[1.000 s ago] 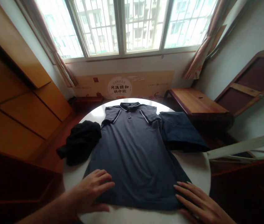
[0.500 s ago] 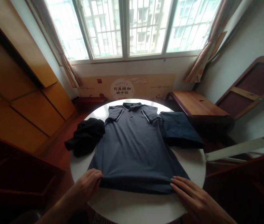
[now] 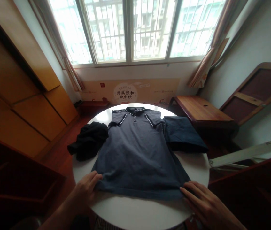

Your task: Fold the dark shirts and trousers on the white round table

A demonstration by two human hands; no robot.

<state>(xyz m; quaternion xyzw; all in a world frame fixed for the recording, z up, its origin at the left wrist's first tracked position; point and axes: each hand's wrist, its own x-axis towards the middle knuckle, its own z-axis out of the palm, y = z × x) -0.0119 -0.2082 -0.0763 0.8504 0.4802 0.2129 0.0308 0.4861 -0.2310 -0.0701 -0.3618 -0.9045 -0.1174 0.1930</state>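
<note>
A dark grey polo shirt (image 3: 135, 153) lies front up on a round white table (image 3: 135, 214). Its black collar with white trim points to the window, and the sleeves are turned in over the chest. My left hand (image 3: 89, 185) pinches the near left corner of the hem. At the near right corner, my right hand (image 3: 200, 199) has its fingers closed on the hem; the thumb is hidden. The hem lies nearly flat between both hands.
Left of the shirt sits a crumpled black garment (image 3: 89, 140). Folded navy cloth (image 3: 183, 134) rests against its right side. Beyond the table stand a low wooden table (image 3: 205, 108) and a pale metal bar (image 3: 248, 151) at right, with wooden cabinets (image 3: 30, 111) at left.
The hem, folded up in a ridge before, now lies flatter and wider. My left hand has moved slightly left and my right hand slightly right.
</note>
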